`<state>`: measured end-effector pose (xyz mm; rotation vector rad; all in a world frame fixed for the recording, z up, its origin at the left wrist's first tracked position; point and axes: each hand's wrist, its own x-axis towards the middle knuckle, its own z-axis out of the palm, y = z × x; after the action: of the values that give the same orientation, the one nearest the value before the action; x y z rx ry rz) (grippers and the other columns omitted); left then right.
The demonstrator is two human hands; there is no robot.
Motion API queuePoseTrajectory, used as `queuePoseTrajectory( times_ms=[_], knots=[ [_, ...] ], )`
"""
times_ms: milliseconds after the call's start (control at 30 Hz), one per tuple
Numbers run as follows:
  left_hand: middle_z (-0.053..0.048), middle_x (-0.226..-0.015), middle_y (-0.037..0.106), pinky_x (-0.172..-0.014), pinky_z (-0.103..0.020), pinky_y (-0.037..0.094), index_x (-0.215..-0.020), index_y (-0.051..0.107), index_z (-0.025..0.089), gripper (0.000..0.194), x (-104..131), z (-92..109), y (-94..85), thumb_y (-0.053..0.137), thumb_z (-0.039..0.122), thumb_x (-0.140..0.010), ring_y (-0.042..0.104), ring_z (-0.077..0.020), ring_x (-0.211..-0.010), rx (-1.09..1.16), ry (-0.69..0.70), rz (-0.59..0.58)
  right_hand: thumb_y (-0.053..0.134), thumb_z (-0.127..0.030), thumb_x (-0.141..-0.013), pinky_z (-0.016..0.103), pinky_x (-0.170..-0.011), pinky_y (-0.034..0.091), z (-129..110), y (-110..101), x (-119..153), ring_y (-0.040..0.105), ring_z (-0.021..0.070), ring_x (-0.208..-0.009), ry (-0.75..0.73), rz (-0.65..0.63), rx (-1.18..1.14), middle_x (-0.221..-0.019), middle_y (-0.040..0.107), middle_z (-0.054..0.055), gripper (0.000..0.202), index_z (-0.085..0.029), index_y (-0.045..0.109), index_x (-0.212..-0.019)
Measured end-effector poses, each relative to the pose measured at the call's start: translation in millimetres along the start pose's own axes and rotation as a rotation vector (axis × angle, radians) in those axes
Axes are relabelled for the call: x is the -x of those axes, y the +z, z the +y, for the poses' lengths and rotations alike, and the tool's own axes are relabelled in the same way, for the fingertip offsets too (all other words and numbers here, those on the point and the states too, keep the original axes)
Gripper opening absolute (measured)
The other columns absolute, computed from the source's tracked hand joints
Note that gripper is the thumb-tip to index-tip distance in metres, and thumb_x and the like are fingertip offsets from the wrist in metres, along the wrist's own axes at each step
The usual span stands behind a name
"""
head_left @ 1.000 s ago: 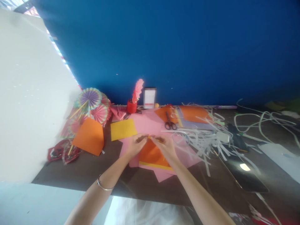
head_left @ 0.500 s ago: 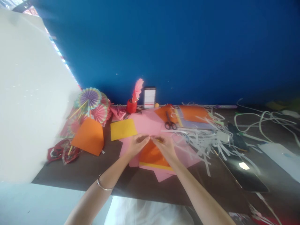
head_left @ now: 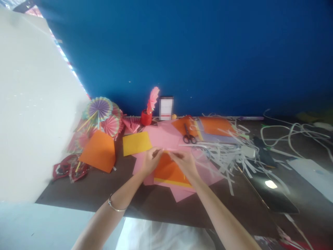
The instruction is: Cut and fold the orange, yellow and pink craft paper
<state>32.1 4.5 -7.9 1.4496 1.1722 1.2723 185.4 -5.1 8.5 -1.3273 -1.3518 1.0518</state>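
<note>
An orange sheet of paper (head_left: 169,170) with a yellow band along its near edge lies over pink sheets (head_left: 163,137) on the dark table. My left hand (head_left: 153,160) is closed at the far left corner of the orange paper, thumb and fingers pinched. My right hand (head_left: 184,163) pinches the same far edge a little to the right, its thumb pointing inward. A small gap parts the two sets of fingertips. Fingers behind the edge are partly hidden. Close to my left hand is a yellow sheet (head_left: 137,143).
Scissors (head_left: 189,138) and a heap of white paper strips (head_left: 221,152) are at the right, beside a dark phone (head_left: 273,191). White cables (head_left: 291,133) lie farther right. Folded paper fans (head_left: 99,109) and another orange sheet (head_left: 100,152) occupy the left. A red pot (head_left: 146,118) stands against the blue wall.
My fingertips, nearly touching before, have drawn slightly apart along the far edge of the orange paper. More of the sheet shows between my hands.
</note>
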Motion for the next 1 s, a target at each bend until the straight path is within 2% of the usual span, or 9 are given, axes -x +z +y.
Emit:
queuePoseTrajectory(
  times_ms=[200, 467, 633, 733, 900, 1000],
  knots=[
    [-0.008, -0.088, 0.069, -0.076, -0.029, 0.046, -0.085, 0.066, 0.015, 0.029, 0, -1, -1.6, 0.056, 0.041, -0.080, 0.063, -0.0199, -0.084, -0.032, 0.015, 0.028, 0.064, -0.043, -0.066, 0.029, -0.056, 0.047, 1, -1, -3, 0.062, 0.0193, -0.059, -0.044, 0.070, 0.060, -0.059, 0.067, 0.006, 0.029, -0.015, 0.068, -0.060],
    [-0.008, -0.085, 0.068, -0.075, -0.028, 0.047, -0.083, 0.064, 0.014, 0.026, 0, -3, -2.0, 0.054, 0.039, -0.081, 0.063, -0.0189, -0.082, -0.060, 0.064, 0.021, 0.063, -0.045, -0.068, 0.029, -0.056, 0.047, 8, -1, -7, 0.062, 0.0197, -0.061, -0.110, 0.085, 0.089, -0.063, 0.068, 0.006, 0.030, -0.016, 0.069, -0.065],
    [-0.006, -0.085, 0.065, -0.074, -0.027, 0.046, -0.085, 0.058, 0.016, 0.022, -3, -9, 2.3, 0.059, 0.038, -0.078, 0.062, -0.0173, -0.082, 0.066, 0.010, -0.020, 0.062, -0.041, -0.069, 0.029, -0.060, 0.048, 7, 0, -7, 0.062, 0.0193, -0.063, -0.128, 0.084, 0.093, -0.065, 0.069, 0.005, 0.025, -0.017, 0.067, -0.064],
    [-0.006, -0.087, 0.064, -0.075, -0.027, 0.045, -0.092, 0.056, 0.018, 0.026, -7, -13, 4.5, 0.060, 0.039, -0.077, 0.060, -0.0180, -0.086, 0.058, -0.009, -0.071, 0.062, -0.040, -0.068, 0.029, -0.059, 0.048, 8, 0, -7, 0.062, 0.0193, -0.062, -0.131, 0.080, 0.094, -0.063, 0.068, 0.005, 0.024, -0.017, 0.066, -0.062],
    [-0.002, -0.071, 0.059, -0.064, -0.026, 0.040, -0.073, 0.059, 0.016, 0.034, -10, -12, 3.3, 0.045, 0.045, -0.084, 0.053, -0.0161, -0.070, -0.151, 0.078, -0.100, 0.061, -0.041, -0.069, 0.030, -0.060, 0.049, 8, -1, -8, 0.064, 0.0203, -0.064, -0.150, 0.068, 0.080, -0.065, 0.069, 0.006, 0.025, -0.017, 0.066, -0.063],
    [-0.001, -0.068, 0.055, -0.061, -0.025, 0.038, -0.070, 0.057, 0.016, 0.036, -9, -10, 2.7, 0.042, 0.046, -0.085, 0.049, -0.0148, -0.066, -0.165, 0.099, -0.099, 0.060, -0.040, -0.070, 0.030, -0.061, 0.049, 7, -3, -9, 0.064, 0.0209, -0.065, -0.168, 0.073, 0.116, -0.067, 0.070, 0.006, 0.024, -0.017, 0.067, -0.065]
  ],
)
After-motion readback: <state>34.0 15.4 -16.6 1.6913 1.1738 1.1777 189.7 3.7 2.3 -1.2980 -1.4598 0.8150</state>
